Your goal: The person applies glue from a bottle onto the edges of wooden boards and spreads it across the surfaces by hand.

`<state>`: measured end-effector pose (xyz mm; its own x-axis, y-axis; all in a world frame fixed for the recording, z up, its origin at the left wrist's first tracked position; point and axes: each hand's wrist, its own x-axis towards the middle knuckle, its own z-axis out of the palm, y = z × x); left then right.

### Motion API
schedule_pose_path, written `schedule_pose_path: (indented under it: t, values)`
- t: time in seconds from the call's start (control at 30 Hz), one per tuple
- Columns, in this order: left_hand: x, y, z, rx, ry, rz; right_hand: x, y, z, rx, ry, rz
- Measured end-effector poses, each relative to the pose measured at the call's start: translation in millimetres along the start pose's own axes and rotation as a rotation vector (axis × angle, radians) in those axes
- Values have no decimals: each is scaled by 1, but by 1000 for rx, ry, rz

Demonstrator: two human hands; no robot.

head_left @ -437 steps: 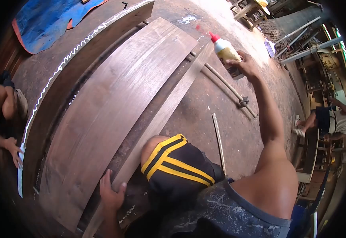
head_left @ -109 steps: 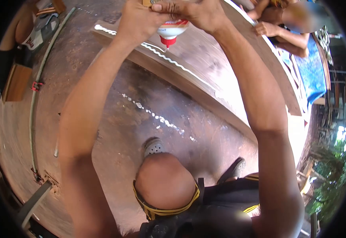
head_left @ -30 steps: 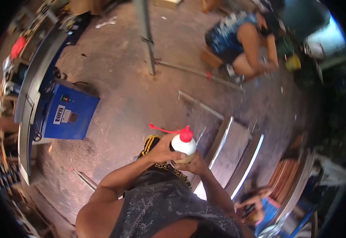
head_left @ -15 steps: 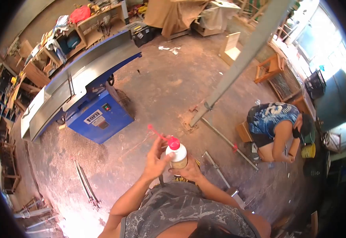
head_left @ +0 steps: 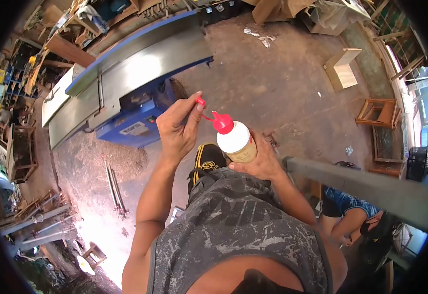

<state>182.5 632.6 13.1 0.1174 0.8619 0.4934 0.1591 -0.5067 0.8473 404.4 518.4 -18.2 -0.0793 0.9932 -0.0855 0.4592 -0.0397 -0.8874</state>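
Glue bottle [head_left: 237, 142] sits upright in the right hand [head_left: 258, 164], whose fingers wrap its base from below and behind. It looks like light, squeezable plastic, so the mid-body seems the surest place to grip; wet glue could make it slippery. It is white with a tan label and a red nozzle. The left hand [head_left: 177, 130], just left of the bottle, pinches the small red cap [head_left: 200, 102], tethered to the nozzle. A blue machine [head_left: 130, 93] stands beyond the bottle, farther left.
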Motion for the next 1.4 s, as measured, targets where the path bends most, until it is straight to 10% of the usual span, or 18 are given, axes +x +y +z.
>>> schedule_pose_path:
  t: [0.7, 1.4]
  values:
    - [376, -158, 299, 42, -444, 419, 278, 77, -225, 17, 479, 355]
    - [598, -214, 603, 63, -564, 446, 452, 232, -544, 115, 356, 331]
